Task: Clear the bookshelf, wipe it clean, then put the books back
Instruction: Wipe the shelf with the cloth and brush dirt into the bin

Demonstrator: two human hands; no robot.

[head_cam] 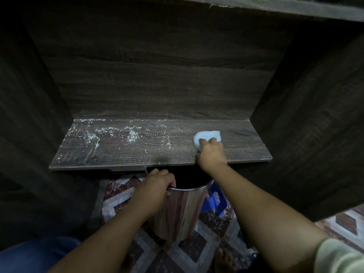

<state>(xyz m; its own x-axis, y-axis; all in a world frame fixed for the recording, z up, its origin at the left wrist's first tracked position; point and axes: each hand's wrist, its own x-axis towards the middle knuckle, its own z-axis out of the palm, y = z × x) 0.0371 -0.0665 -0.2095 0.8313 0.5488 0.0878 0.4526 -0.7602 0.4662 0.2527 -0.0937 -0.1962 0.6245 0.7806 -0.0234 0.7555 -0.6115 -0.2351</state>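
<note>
Head view looks down into one compartment of a dark wood-grain bookshelf (157, 75), closed in by a back panel and two side walls, with another board across the top. The shelf (122, 152) forms its bottom board and runs across the middle of the picture. White specks (132, 134) of dust or crumbs lie scattered over its left and middle parts and along the back edge; the right part looks darker and cleaner.

The right hand (211, 152) reaches over the front edge and rests on the right part of the shelf, its fingers curled over a small white cloth (204, 135) that it presses flat against the board. The cloth sticks out beyond the fingertips toward the back panel.

The left hand (155, 186) is lower, just under the front edge of the shelf, fingers hooked over the rim of a shiny metal bin (181, 209). The bin's open mouth sits directly below the shelf edge, between the two forearms, and its inside is dark.

A blue plastic stool (215, 201) shows just behind the bin on the right. Below lies a patterned tile floor (189, 251), with a bare foot (223, 261) near the bottom edge, blue trousers (35, 255) at lower left and a pale sleeve (338, 257) on the right arm
</note>
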